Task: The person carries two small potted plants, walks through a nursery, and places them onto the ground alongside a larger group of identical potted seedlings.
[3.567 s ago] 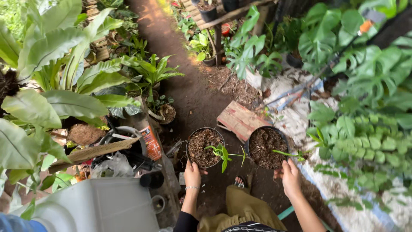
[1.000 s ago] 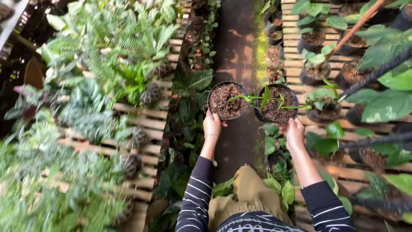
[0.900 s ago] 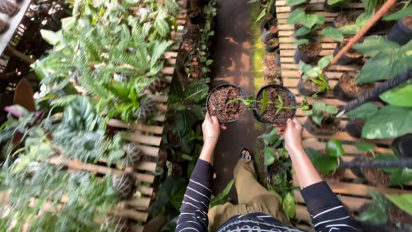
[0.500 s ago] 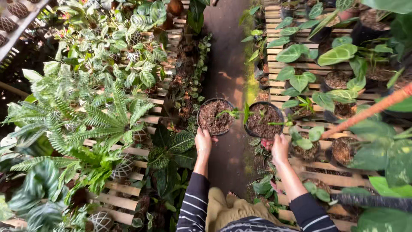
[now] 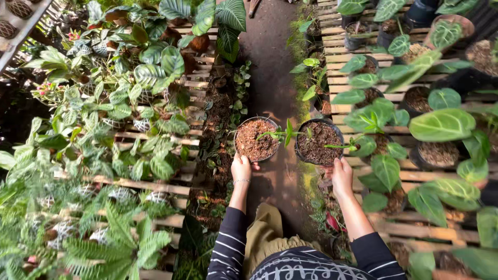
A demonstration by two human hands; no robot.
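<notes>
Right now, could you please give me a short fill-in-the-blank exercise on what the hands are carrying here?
1. Each hand holds one round black ____.
2. The left hand grips the left pot, filled with ____ and a small seedling.
3. The right hand grips the right pot above the dirt ____ between wooden pallets.

Missing words: pot; soil; path

Black sleeves, thin white stripes; khaki trousers; thin bracelet on left wrist.

Plant nursery: potted plants on slatted wooden racks, dirt path.
</notes>
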